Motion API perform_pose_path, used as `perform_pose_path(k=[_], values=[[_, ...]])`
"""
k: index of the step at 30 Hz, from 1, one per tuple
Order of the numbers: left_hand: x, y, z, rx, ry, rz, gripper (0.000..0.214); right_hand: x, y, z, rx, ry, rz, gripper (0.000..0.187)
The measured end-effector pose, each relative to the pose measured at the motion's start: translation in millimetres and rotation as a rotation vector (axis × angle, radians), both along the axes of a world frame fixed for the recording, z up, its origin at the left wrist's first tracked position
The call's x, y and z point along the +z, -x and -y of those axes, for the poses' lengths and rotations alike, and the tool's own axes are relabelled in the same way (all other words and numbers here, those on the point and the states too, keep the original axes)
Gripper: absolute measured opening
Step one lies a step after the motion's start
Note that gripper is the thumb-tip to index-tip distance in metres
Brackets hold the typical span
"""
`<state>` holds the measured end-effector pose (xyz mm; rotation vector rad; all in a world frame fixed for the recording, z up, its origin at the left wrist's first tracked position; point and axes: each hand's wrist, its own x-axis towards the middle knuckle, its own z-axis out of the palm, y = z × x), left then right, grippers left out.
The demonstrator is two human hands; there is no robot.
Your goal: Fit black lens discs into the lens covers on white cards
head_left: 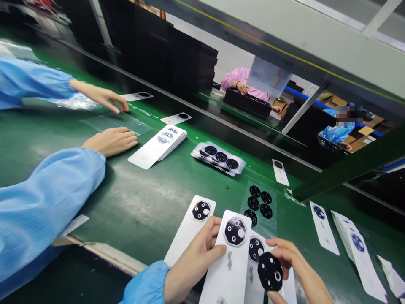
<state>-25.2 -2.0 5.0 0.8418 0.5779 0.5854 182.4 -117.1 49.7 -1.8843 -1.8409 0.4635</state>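
My left hand (198,257) is closed on a white phone-back-shaped card (229,266), thumb on its face. A black octagon with printed camera rings and dark lettering mark this card. Between thumb and fingers, my right hand (297,266) pinches a loose black octagonal camera piece (270,271), just right of the held card. Partly covered behind both lies another white card (252,270) with the same octagon. One more white card (186,230) rests left of my left hand. Beyond my hands, a clear sheet (270,223) carries several black octagonal pieces.
A co-worker's blue sleeves (53,181) and two hands reach over the green table (152,202) at left. Stacked white cards (155,147) and clear sheets of octagons (218,158) lie mid-table. More cards (357,249) are at right, near a green post (348,169).
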Motion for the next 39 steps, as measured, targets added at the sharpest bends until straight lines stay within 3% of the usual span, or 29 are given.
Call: perform_pose_path(k=[3, 12, 39], values=[[-5.4, -1, 0, -0.001, -0.002, 0.02, 0.031, 2.0, -6, -2, 0.084, 0.0, 0.058, 0.038], [-3.5, 0, -2, -0.007, 0.015, 0.007, 0.029, 7.6, -10, -11, 0.131, -0.031, 0.124, 0.043], [-1.2, -1, -2, 0.02, 0.059, 0.02, 0.032, 12.2, -9, -17, 0.122, -0.041, 0.133, 0.044]])
